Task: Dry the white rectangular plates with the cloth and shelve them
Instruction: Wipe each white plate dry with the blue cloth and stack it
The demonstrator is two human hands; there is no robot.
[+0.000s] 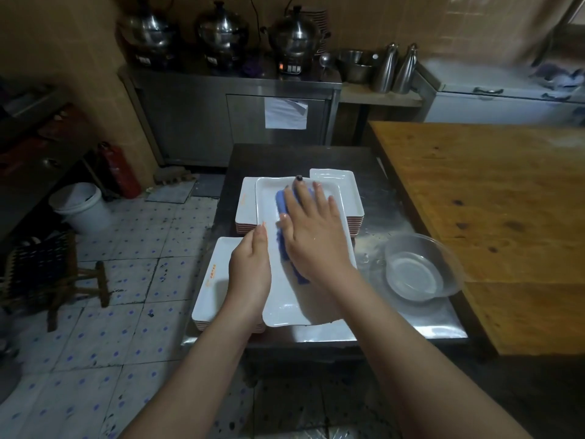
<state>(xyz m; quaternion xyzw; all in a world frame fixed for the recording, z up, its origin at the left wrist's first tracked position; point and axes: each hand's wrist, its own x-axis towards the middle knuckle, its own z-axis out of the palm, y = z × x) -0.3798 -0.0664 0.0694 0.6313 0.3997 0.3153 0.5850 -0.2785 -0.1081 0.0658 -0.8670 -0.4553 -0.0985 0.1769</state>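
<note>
A long white rectangular plate (286, 305) lies over the steel table, its near end above a near stack of white plates (210, 280) and its far end above a far stack (343, 198). My right hand (311, 229) lies flat with straight fingers on a blue cloth (281, 204), pressing it onto the plate. My left hand (251, 270) grips the plate's left rim, thumb over the edge. Most of the cloth is hidden under my right hand.
A clear plastic bowl (418, 270) stands on the steel table (395, 201) right of the plates. A wooden table (493, 198) adjoins on the right. At left on the tiled floor are a white bucket (80, 207), a red extinguisher (120, 171) and a woven stool (44, 267).
</note>
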